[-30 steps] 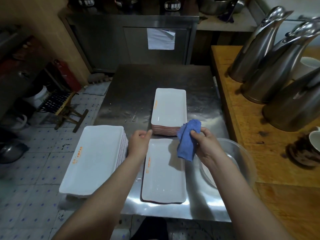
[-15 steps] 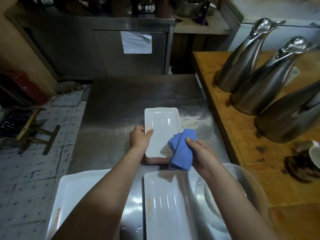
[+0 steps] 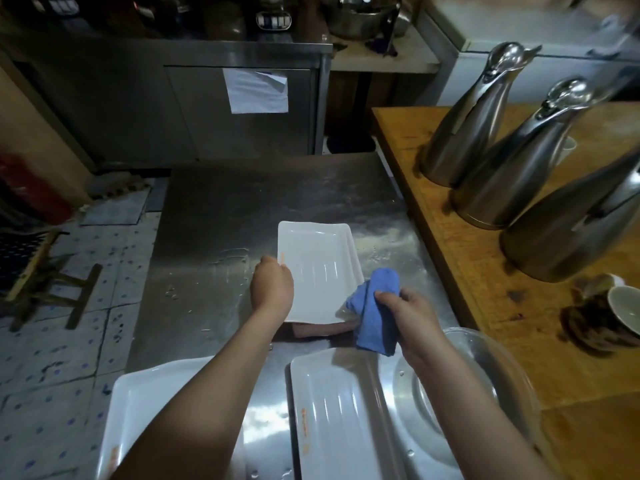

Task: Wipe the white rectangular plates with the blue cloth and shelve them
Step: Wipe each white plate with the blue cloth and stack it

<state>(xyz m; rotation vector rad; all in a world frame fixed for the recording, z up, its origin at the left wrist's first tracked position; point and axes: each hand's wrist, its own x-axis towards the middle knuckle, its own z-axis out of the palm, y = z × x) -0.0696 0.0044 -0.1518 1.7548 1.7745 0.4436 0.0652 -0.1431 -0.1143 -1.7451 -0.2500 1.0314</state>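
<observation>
The stainless steel table (image 3: pixel 242 209) is wet with droplets. At its centre the left hand (image 3: pixel 272 289) grips the left rim of the top white rectangular plate (image 3: pixel 317 268) of a stack (image 3: pixel 322 329). The right hand (image 3: pixel 412 317) is closed round the bunched blue cloth (image 3: pixel 375 306) at that plate's near right corner. A single plate (image 3: pixel 343 417), a second stack (image 3: pixel 138 410) and a glass bowl (image 3: pixel 505 372) lie nearer. Steel jugs (image 3: pixel 474 119) stand on the wooden counter (image 3: pixel 485 306) to the right. A steel cabinet (image 3: pixel 138 98) stands beyond, and a tiled floor (image 3: pixel 52 358) lies left.
</observation>
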